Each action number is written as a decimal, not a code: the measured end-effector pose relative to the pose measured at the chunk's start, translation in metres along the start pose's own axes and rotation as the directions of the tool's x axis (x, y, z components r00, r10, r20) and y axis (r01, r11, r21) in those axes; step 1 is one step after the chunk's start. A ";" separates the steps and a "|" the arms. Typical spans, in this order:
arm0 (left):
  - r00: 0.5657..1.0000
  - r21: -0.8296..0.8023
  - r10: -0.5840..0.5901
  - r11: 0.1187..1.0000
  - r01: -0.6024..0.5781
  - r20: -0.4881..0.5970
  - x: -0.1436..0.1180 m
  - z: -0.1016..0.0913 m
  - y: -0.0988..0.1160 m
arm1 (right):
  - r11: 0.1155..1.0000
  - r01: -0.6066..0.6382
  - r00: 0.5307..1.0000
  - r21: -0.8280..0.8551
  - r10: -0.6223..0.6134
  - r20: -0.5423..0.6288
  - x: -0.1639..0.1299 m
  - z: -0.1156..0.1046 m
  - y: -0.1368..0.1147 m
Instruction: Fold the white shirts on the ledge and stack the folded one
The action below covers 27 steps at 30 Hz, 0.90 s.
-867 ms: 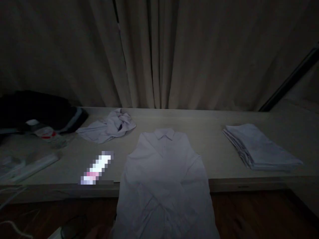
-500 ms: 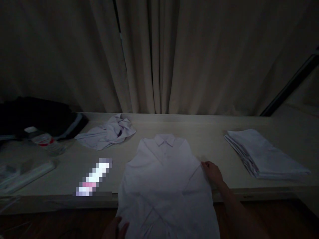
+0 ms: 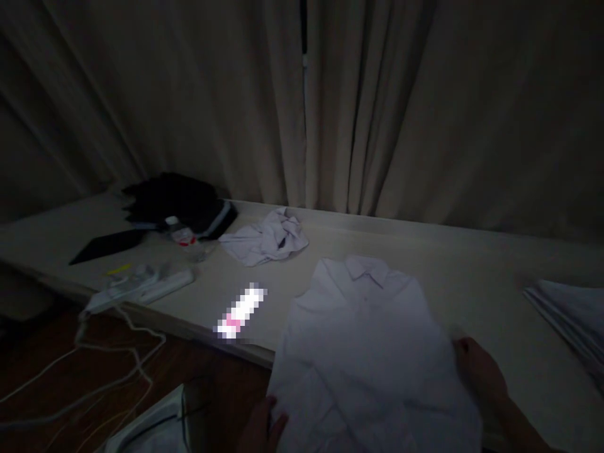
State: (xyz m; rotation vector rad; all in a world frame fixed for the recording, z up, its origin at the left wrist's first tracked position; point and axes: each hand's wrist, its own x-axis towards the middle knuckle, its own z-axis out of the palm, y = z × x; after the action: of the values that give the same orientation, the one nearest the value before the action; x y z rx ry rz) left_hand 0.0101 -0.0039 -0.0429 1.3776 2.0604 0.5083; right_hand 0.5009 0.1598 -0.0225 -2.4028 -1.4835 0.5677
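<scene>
A white collared shirt [image 3: 372, 340] lies front up over the table's front edge, collar toward the curtain and its lower part reaching past the bottom of the view. At its lower left edge is my left hand [image 3: 264, 426], partly cut off by the frame, thumb and finger closed on the fabric. My right hand [image 3: 482, 370] has its fingers curled together at the shirt's right side edge, touching the cloth. Dim light blurs the exact grip.
A crumpled white garment [image 3: 268, 238] lies behind left. Dark clothes [image 3: 177, 201], a plastic bottle [image 3: 183, 235], a power strip [image 3: 167, 284] and a bright phone-like object [image 3: 240, 313] are on the table [image 3: 491, 277]. Folded white cloth [image 3: 573, 314] is at right; cables [image 3: 136, 358] hang down left.
The view has turned left, so everything sits further right and more of the left table shows. My right hand has slid down along the shirt's right edge; my left stays at the lower left.
</scene>
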 end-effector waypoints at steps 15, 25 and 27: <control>0.814 0.367 0.561 0.796 -0.481 -0.150 0.130 -0.025 0.077 | 0.738 0.671 0.734 -0.074 -0.675 -0.076 0.014 0.050 -0.219; 0.577 0.692 0.776 0.562 -0.453 -0.252 0.197 0.011 0.059 | 0.782 0.621 0.784 -0.043 -0.621 0.027 0.037 0.147 -0.361; 0.542 0.733 0.797 0.532 -0.424 -0.265 0.201 0.009 0.052 | 0.827 0.561 0.827 -0.018 -0.561 0.034 0.052 0.154 -0.371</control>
State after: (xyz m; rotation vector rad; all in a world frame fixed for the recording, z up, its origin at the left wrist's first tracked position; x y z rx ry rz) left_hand -0.0040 0.2010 -0.0714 2.7563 2.1845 0.6797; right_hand 0.1570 0.3739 -0.0155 -1.8241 -2.0961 0.4359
